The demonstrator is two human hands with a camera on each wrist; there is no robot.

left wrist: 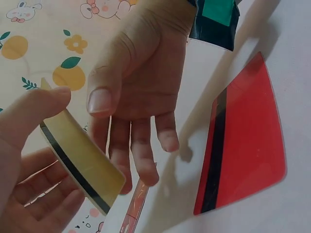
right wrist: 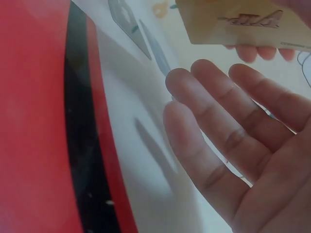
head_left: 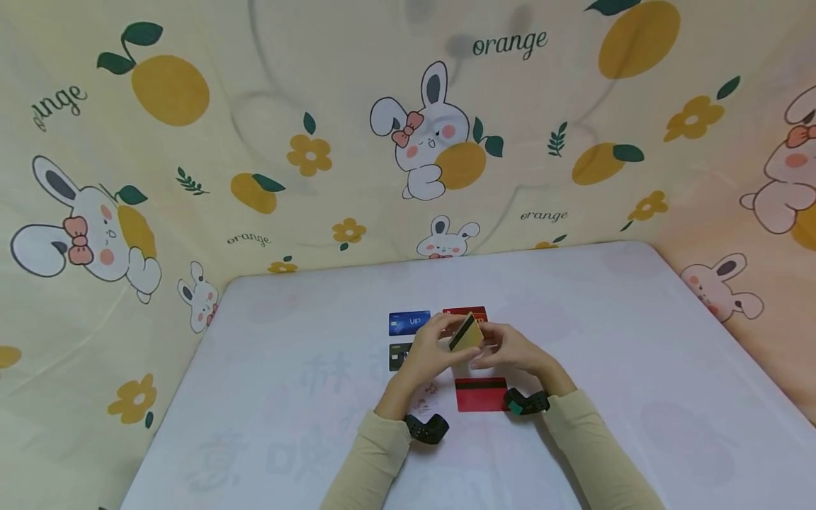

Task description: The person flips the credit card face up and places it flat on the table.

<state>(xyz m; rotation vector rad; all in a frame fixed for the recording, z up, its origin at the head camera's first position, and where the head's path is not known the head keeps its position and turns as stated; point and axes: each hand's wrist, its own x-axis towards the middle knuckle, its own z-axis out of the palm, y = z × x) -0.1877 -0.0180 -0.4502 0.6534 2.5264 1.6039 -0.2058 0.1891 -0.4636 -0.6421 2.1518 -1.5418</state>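
My left hand point(head_left: 430, 352) holds a gold card point(head_left: 468, 335) raised above the table, pinched between thumb and fingers. The left wrist view shows the card's dark stripe, and the right wrist view shows raised lettering on its other face. Close by on the right, my right hand point(head_left: 515, 348) has its fingers extended and loosely bent, with nothing gripped. A red card point(head_left: 478, 401) with a black stripe lies flat below the hands. Behind them lie a blue VIP card point(head_left: 408, 324) and another red card point(head_left: 464, 311), partly covered. A dark card point(head_left: 397, 357) is half hidden by my left hand.
The white table point(head_left: 274, 397) carries faint printed characters on its left. A patterned cloth point(head_left: 357, 92) with rabbits and oranges hangs along the back and sides. Black bands circle both wrists. Small pink marks point(head_left: 423, 404) show beside the left wrist; their surface is unclear.
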